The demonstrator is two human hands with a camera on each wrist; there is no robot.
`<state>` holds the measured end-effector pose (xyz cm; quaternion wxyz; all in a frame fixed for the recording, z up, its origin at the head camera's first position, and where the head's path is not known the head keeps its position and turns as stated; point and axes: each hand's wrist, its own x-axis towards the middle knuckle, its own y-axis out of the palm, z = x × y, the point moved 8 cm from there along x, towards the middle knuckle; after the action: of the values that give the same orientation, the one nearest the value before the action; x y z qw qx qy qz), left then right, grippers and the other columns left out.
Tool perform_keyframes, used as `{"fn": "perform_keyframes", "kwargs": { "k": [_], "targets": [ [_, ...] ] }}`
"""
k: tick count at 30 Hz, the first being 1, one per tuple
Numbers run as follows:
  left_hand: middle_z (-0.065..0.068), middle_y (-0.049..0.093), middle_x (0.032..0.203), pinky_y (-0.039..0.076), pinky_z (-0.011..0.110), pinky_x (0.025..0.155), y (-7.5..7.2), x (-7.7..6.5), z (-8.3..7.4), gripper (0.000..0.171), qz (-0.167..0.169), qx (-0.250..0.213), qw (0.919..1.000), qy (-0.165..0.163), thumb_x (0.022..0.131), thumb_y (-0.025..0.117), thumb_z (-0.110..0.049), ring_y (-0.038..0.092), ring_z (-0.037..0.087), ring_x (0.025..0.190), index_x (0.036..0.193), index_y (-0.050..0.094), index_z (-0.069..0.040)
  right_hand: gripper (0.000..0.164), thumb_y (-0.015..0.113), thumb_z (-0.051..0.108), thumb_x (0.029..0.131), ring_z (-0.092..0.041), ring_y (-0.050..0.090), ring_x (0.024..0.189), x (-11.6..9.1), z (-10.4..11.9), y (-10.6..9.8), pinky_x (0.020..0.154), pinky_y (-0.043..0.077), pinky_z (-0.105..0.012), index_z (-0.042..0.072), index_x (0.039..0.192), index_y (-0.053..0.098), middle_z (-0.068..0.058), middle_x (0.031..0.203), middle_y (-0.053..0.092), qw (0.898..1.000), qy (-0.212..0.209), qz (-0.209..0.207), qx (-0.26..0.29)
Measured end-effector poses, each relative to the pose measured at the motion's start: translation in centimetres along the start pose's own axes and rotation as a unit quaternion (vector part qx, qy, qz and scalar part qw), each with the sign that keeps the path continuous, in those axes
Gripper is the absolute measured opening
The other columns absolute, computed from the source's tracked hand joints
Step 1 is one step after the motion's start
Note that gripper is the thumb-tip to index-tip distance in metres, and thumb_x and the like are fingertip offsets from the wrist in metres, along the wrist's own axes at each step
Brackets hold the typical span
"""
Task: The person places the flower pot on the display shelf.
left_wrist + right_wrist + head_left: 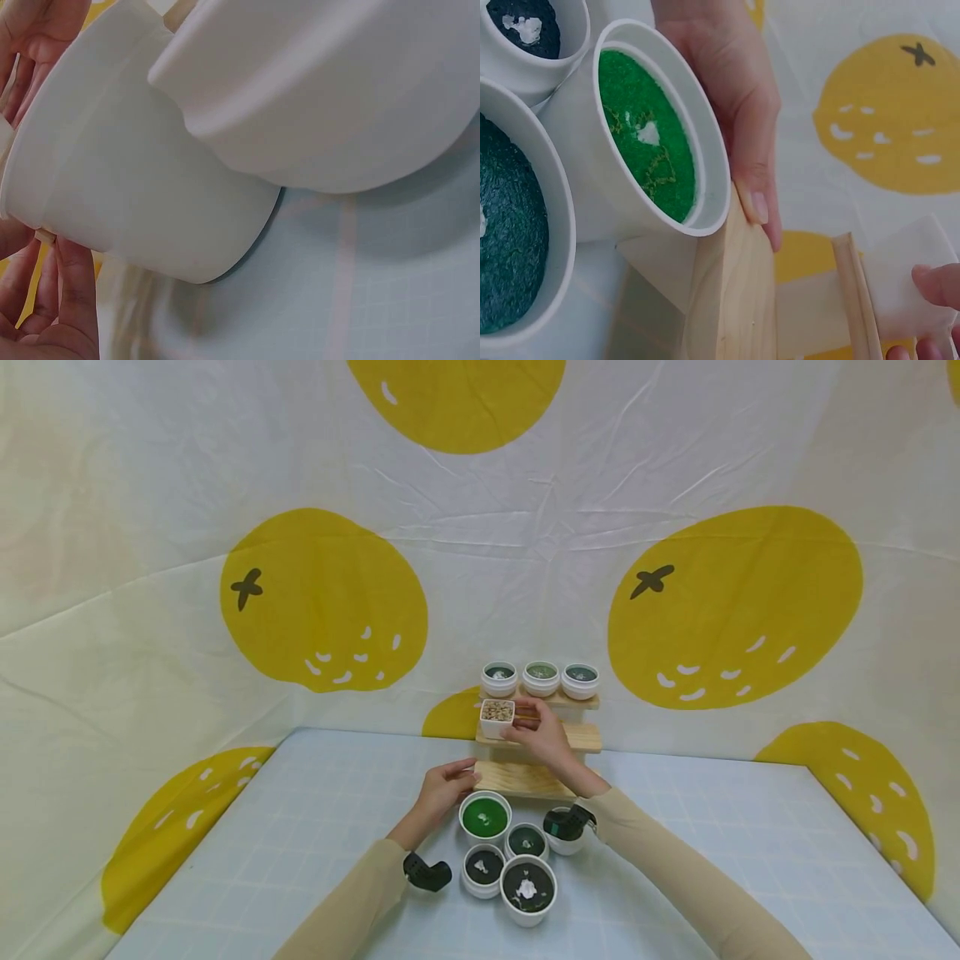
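Observation:
A tiered wooden display stand stands near the cloth backdrop. My right hand grips a small square white pot of tan pebbles at the left end of its middle tier. In the right wrist view the thumb presses the square pot's side. My left hand pinches the left end of the bottom tier, thumb on the wood. Just in front of that hand stands a white pot with a bright green filling; its wall partly hides the fingers in the left wrist view.
Three round white pots with dark and green fillings line the top tier. In front of the stand, several white pots with dark fillings crowd together, one partly behind the right wrist camera. A pale blue checked cloth covers the table.

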<state>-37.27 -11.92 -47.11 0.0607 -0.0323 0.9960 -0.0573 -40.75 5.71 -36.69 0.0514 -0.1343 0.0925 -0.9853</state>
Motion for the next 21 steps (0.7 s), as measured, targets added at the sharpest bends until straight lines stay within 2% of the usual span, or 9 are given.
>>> {"fn": "perform_keyframes", "kwargs": {
  "k": [14,21],
  "targets": [
    [0.015,0.067,0.108,0.057,0.023,0.074,0.08,-0.07,-0.11,0.039,0.0,-0.002,1.0,-0.001,0.089,0.066,-0.011,0.062,0.007,0.076,0.127,0.061,-0.003,0.053,0.071,-0.007,0.078,-0.04,0.061,0.106,-0.1,0.14,-0.32,0.09,0.054,-0.033,-0.007,0.126,0.05,-0.03,0.122,0.057,1.0,-0.009,-0.008,0.001],
    [0.014,0.068,0.106,0.057,0.022,0.072,0.01,-0.03,-0.08,0.04,0.0,0.002,1.0,0.001,0.089,0.067,-0.013,0.062,0.007,0.075,0.127,0.061,-0.003,0.055,0.073,-0.007,0.076,-0.041,0.06,0.107,-0.65,-0.01,-0.73,0.082,0.055,-0.022,-0.006,0.127,0.051,-0.028,0.121,0.057,1.0,-0.007,-0.012,0.019]
  ]
}}
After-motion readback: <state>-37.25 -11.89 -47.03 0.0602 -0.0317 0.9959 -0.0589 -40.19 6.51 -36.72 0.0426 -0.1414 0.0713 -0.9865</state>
